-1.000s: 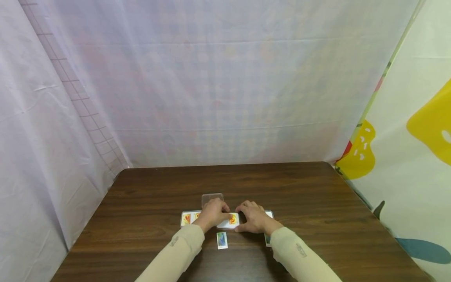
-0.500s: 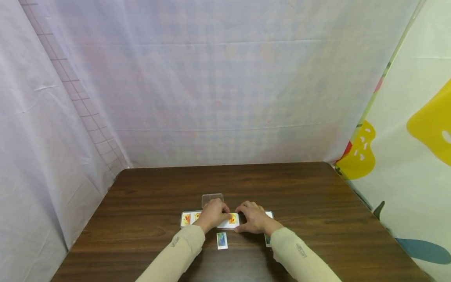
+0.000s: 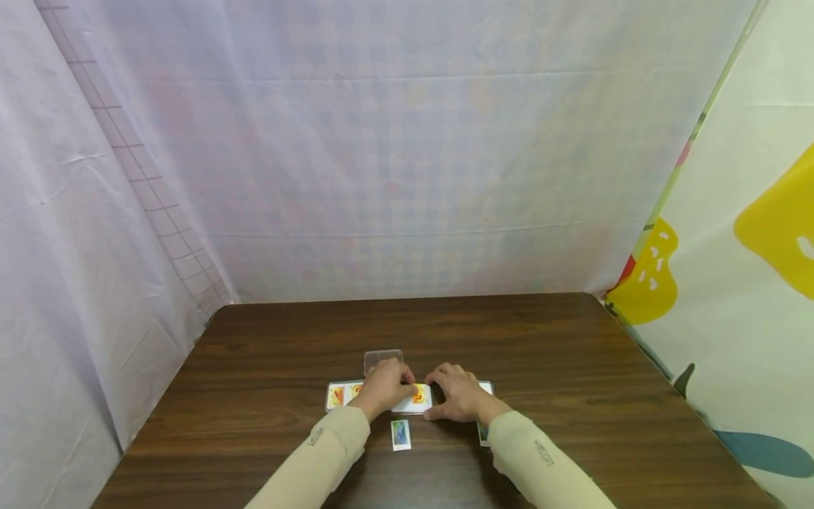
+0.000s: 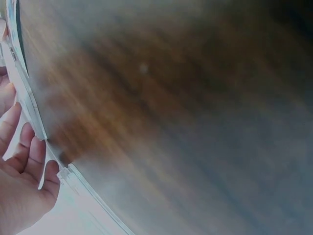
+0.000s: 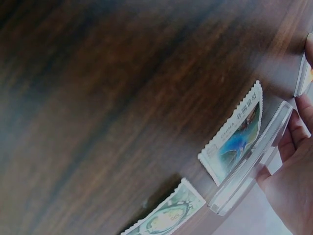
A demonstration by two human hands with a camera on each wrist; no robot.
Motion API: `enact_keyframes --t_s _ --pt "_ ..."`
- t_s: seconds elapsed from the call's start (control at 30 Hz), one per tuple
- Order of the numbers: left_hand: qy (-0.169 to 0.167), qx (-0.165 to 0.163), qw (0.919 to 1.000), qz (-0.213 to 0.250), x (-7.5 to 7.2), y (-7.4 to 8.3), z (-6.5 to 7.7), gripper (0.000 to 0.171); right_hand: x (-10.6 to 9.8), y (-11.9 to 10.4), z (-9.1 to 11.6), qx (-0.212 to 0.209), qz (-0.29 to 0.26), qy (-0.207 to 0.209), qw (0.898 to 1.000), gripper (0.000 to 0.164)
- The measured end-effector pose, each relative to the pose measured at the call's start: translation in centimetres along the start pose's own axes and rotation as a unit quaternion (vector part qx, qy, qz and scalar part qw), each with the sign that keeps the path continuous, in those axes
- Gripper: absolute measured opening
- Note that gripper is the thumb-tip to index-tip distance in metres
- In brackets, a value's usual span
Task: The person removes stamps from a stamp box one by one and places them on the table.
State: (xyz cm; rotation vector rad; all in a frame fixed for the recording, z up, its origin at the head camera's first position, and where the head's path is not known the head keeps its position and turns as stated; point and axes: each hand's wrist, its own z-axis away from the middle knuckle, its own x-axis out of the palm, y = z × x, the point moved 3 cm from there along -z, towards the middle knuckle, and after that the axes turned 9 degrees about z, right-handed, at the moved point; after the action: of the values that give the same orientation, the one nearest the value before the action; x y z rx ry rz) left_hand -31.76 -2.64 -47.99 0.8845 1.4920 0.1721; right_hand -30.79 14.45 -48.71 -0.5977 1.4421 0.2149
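A clear flat stamp case point(image 3: 412, 404) lies between both hands, a white sheet and a yellow-orange stamp showing in it. My left hand point(image 3: 384, 384) reaches over its left part, thumb on top and fingertips at the far edge. With thumb and index at its near and far right corners, my right hand point(image 3: 459, 393) grips the right end. Another such case point(image 3: 337, 396) sits to the left, partly covered by the left hand. A third case point(image 5: 252, 159) lies under the right hand. In the right wrist view, a blue-bird stamp point(image 5: 237, 139) lies beside it.
A clear plastic lid or tray point(image 3: 383, 355) rests behind the left hand. One blue-green stamp point(image 3: 400, 435) lies in front of the middle case, and a green stamp point(image 5: 168, 215) is near the right case. The brown wooden table point(image 3: 286, 339) ends at white curtains point(image 3: 394, 177).
The yellow-orange stamp shifts a little in the middle case. Both hands keep almost the same place.
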Motion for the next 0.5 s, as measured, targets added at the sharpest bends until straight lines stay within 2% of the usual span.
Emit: enact_keyframes --t_s 0.3,0.5 --pt "0.008 0.001 0.9999 0.014 -0.11 -0.1 0.0 0.007 -0.15 -0.18 0.11 -0.002 0.0 0.003 1.0 0.059" --pt "0.02 0.019 0.9985 0.048 -0.63 -0.11 -0.17 0.004 -0.02 -0.06 -0.02 -0.006 0.01 0.01 1.0 0.058"
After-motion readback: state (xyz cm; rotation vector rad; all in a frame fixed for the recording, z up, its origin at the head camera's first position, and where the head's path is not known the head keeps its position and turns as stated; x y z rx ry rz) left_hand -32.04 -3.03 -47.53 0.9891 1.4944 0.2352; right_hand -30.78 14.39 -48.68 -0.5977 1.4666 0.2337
